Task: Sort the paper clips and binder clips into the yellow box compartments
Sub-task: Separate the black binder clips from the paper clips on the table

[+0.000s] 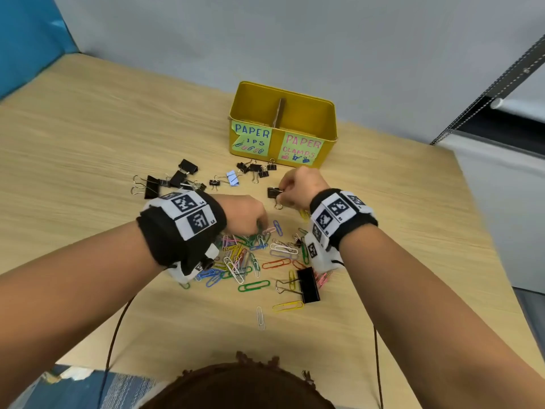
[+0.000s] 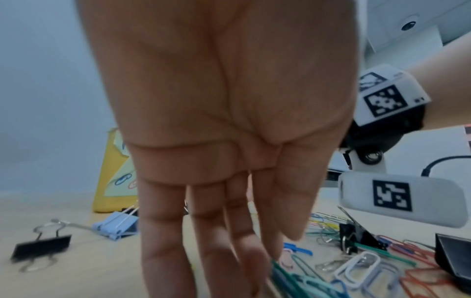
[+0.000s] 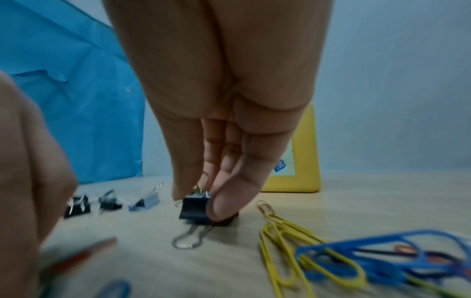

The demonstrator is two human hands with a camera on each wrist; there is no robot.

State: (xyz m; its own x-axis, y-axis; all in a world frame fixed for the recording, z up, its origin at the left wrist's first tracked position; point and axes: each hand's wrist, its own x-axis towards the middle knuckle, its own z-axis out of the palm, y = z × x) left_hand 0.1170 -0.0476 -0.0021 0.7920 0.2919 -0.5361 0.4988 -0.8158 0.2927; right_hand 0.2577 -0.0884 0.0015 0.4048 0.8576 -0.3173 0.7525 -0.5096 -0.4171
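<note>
A: What is sitting on the pale wood-grain surface (image 1: 88, 128)?

B: The biggest thing is the yellow metal box with two compartments (image 1: 283, 125), standing toward the far edge. A cardboard divider is splitting it, and its front is carrying a green label reading "PAPER" on the left and a pink one reading "PAPER CLAMPS" on the right.

A: And the clips?

B: A heap of coloured wire paper clips (image 1: 253, 255) is lying mid-surface between the two wrists, spreading toward the near edge. Black binder clips of mixed sizes (image 1: 177, 178) are lying scattered between the heap and the box, more toward the left edge. A large black binder clip with silver wire handles (image 1: 306, 284) is lying at the right side of the heap, and a light blue binder clip (image 1: 233, 178) is sitting among the black ones.

A: What is the right hand (image 1: 298, 185) doing?

B: Its thumb and fingers are pinching a small black binder clip (image 3: 195, 209), which is touching the surface just in front of the box.

A: The left hand (image 1: 244, 214)?

B: It is reaching down into the heap, fingertips (image 2: 254, 260) touching green paper clips; I cannot tell whether it is gripping any.
</note>
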